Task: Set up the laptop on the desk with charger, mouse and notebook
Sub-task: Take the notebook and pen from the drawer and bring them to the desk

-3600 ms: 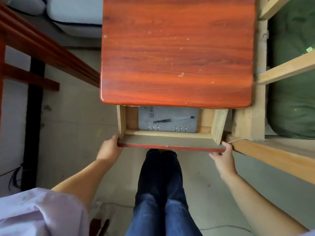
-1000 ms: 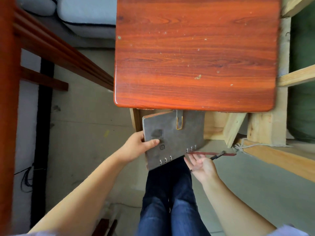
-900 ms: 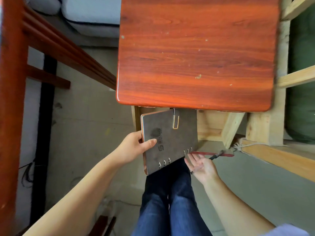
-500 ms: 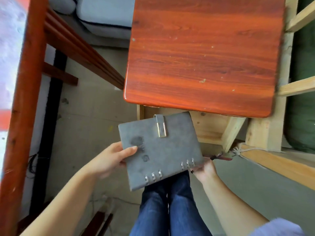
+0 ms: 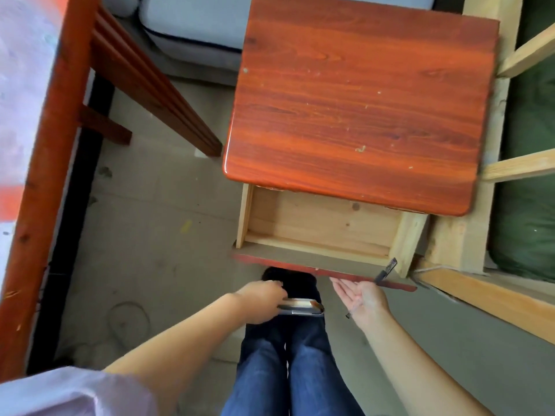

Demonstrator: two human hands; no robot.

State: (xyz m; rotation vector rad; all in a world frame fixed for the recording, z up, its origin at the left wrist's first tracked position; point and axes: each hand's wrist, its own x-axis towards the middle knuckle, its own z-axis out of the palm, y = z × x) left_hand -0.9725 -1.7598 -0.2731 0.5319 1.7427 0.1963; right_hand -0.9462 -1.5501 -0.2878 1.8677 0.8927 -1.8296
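The grey ring-bound notebook (image 5: 300, 307) is seen edge-on just above my knees, and my left hand (image 5: 261, 300) grips its left end. My right hand (image 5: 362, 298) is palm up with the fingers spread, touching the front of the open drawer (image 5: 318, 232). A dark pen (image 5: 386, 270) sticks out past that hand's fingers, and its other end shows below the palm. The drawer's pale wooden inside holds nothing. Above the drawer lies the bare red wooden desk top (image 5: 345, 115). No laptop, charger or mouse is in view.
A red wooden frame (image 5: 60, 139) runs along the left. A pale wooden frame (image 5: 498, 298) and a green bundle (image 5: 534, 205) stand at the right. A grey cushion (image 5: 186, 25) lies beyond the desk. My legs in jeans (image 5: 285, 370) are below the drawer.
The notebook has left the drawer: my left hand has lowered it and turned it from face-up to edge-on over my knees. My right hand has let go of it and opened at the drawer front.
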